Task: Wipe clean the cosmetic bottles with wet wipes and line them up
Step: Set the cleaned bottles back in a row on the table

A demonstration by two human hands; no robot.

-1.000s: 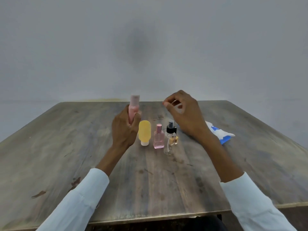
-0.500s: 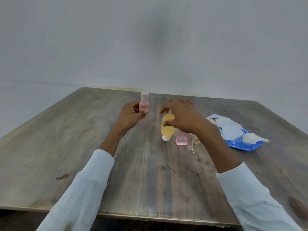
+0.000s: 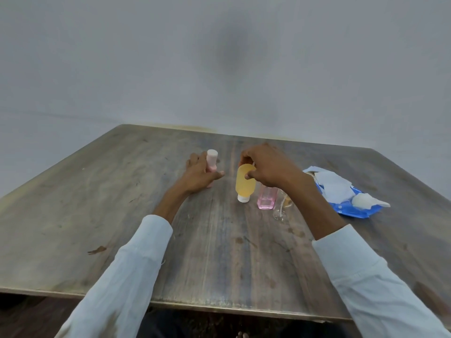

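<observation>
Sleeves: two pale sleeves reached in from the near edge of the counter (image 3: 122, 191), forearms bare beyond the cuffs.
Clear bottle: a clear spray bottle (image 3: 280, 211) stood nearest of the row, right of centre; the right forearm covered its top, so its cap could not be seen.
Pink square bottle: a pink glass bottle (image 3: 266, 200) stood upright just left of the clear one, its upper part behind the right wrist.
Yellow bottle: a yellow tube bottle (image 3: 245, 182) stood on its white cap, just left of the pink glass bottle, tilted slightly.
Right hand: the right hand (image 3: 268, 167) pinched the top of the yellow bottle between thumb and fingertips.
Left hand: the left hand (image 3: 200, 175) was curled round a pink capped bottle (image 3: 211, 164), which stood further toward the far edge and apart to the left of the row; whether its base touched the counter was unclear.
Wipes: a blue wet wipes pack (image 3: 351, 206) lay toward the right edge with loose wipes on top.
Step advice: judging by the layout, lining up was under way; the pink capped bottle should be set down level with the yellow one, leaving an even gap, while the right hand steadies the top-heavy tube.
Hard to tell: neither hand visibly held a wipe.
</observation>
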